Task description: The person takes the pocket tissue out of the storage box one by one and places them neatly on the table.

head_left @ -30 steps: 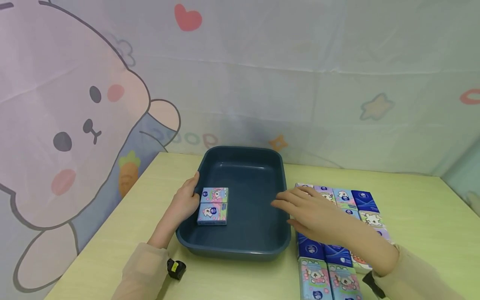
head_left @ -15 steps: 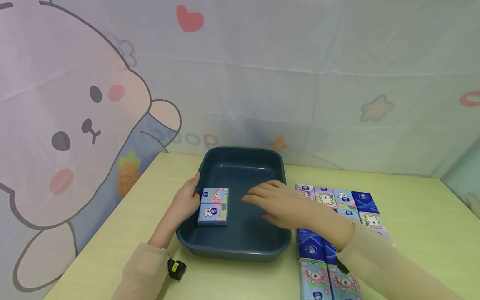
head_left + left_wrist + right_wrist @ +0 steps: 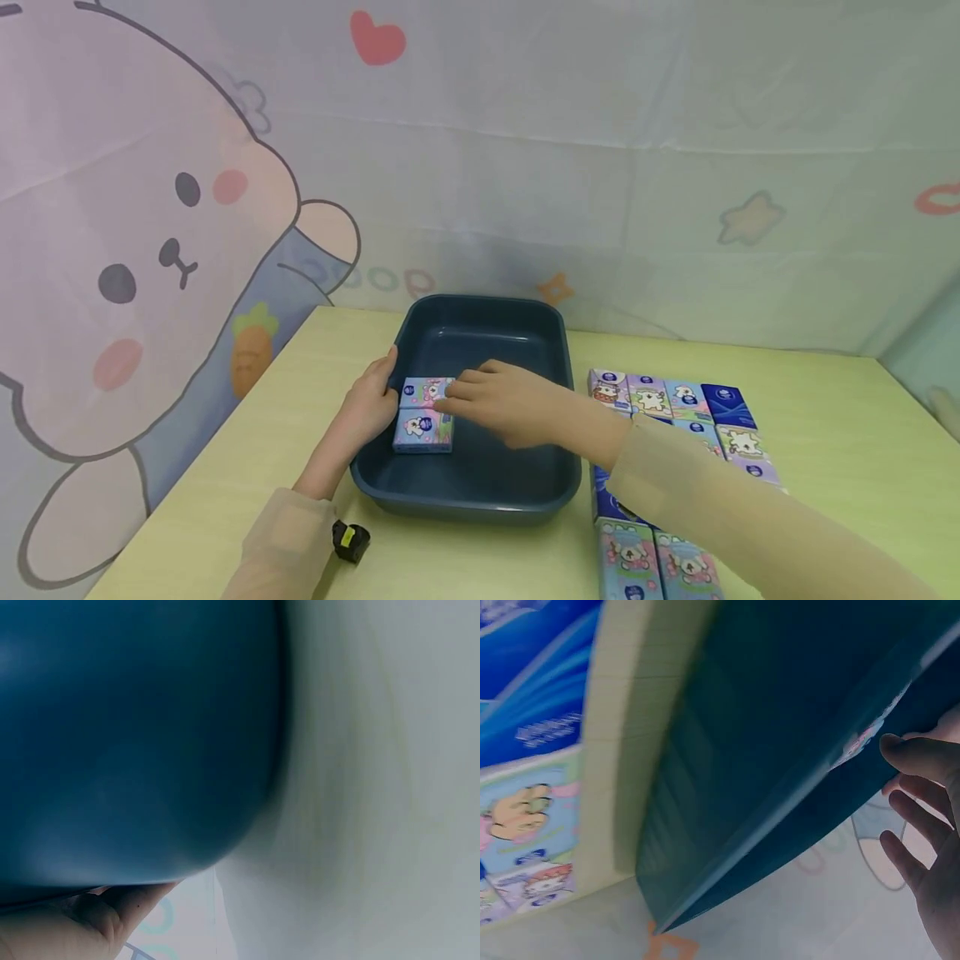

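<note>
A dark blue rectangular basin (image 3: 468,510) stands on the table. My left hand (image 3: 367,400) grips its left rim; in the left wrist view, that hand's fingers (image 3: 124,911) show beside the basin's wall (image 3: 127,765). Two small pastel tissue packs lie end to end inside the basin at the left, a nearer pack (image 3: 414,431) and a farther pack (image 3: 418,393). My right hand (image 3: 517,404) reaches over the basin, its fingertips at the right side of these packs. Whether they touch is unclear. In the right wrist view, its fingers (image 3: 915,821) are spread, holding nothing.
Right of the basin lies a block of several tissue packs (image 3: 648,398), partly under my right forearm. A small black object with a yellow mark (image 3: 350,542) is by my left sleeve. A printed curtain (image 3: 660,208) hangs behind the table (image 3: 832,442).
My right hand has moved left from the basin's right rim, across the basin to the two packs inside. My left hand and the packs have stayed in place.
</note>
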Motion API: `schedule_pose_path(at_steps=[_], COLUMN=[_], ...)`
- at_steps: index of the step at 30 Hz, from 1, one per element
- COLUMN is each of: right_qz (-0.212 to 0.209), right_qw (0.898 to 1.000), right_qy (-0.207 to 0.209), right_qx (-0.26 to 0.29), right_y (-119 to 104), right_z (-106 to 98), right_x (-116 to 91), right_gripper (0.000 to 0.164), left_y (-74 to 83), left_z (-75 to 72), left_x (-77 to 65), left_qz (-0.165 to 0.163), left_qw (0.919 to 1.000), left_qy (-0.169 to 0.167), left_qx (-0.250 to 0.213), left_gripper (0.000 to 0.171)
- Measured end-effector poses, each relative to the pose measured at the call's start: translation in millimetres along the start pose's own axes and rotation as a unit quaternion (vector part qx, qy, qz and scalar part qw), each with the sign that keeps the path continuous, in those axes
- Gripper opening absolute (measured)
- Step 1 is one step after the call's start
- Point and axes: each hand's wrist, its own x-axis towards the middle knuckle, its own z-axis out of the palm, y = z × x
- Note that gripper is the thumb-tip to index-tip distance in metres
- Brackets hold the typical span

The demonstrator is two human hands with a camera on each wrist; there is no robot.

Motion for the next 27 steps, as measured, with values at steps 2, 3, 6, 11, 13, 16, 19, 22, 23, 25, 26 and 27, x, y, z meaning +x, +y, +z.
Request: schedule_pose_path(at_steps=[2,3,6,11,13,16,19,22,23,25,26,27], right_qz=[-0.008,-0.012,-0.024,-0.042,-0.052,-0.07,-0.086,-0.093,-0.095,-0.098,-0.099,-0.099], right_qw=[1.0,1.0,0.999,0.997,0.995,0.989,0.982,0.978,0.977,0.977,0.976,0.976], right_qy=[-0.009,-0.015,-0.031,-0.055,-0.07,-0.094,-0.104,-0.103,-0.103,-0.103,-0.103,-0.105], right_qx=[-0.011,-0.016,-0.023,-0.028,-0.043,-0.085,-0.131,-0.155,-0.16,-0.162,-0.162,-0.162], right_y=[0,1,3,3,1,-2,-6,-9,-10,-11,-12,-13], right_z=[-1,-1,-3,-2,0,5,10,13,14,15,15,15], right_x=[7,10,18,32,38,47,55,61,63,66,67,68], right_gripper=[0.056,0.057,0.06,0.066,0.068,0.072,0.074,0.073,0.073,0.07,0.07,0.069], left_y=[0.6,1.0,1.5,1.0,0.4,-1.0,-2.4,-3.1,-3.0,-3.1,-3.0,-3.0], left_z=[0.1,0.0,-0.4,-0.5,-0.3,-0.2,-0.5,-1.0,-1.2,-1.0,-0.9,-0.6], left_x=[0.2,0.3,0.6,0.9,1.2,1.4,1.2,0.9,0.9,1.2,1.3,1.4], left_qz=[0.0,0.0,0.002,0.0,0.0,0.002,0.003,0.003,0.003,0.004,0.004,0.005], left_qw=[1.0,1.0,1.0,1.0,1.0,0.9999,0.9999,0.9999,0.9999,0.9999,0.9999,0.9999], left_qy=[-0.001,-0.002,-0.003,0.0,-0.001,-0.002,-0.003,-0.005,-0.006,-0.007,-0.007,-0.007], left_qx=[0.001,0.002,0.004,0.005,0.006,0.01,0.012,0.009,0.008,0.008,0.008,0.009], left_gripper=[0.058,0.058,0.058,0.058,0.058,0.059,0.059,0.059,0.059,0.059,0.059,0.059])
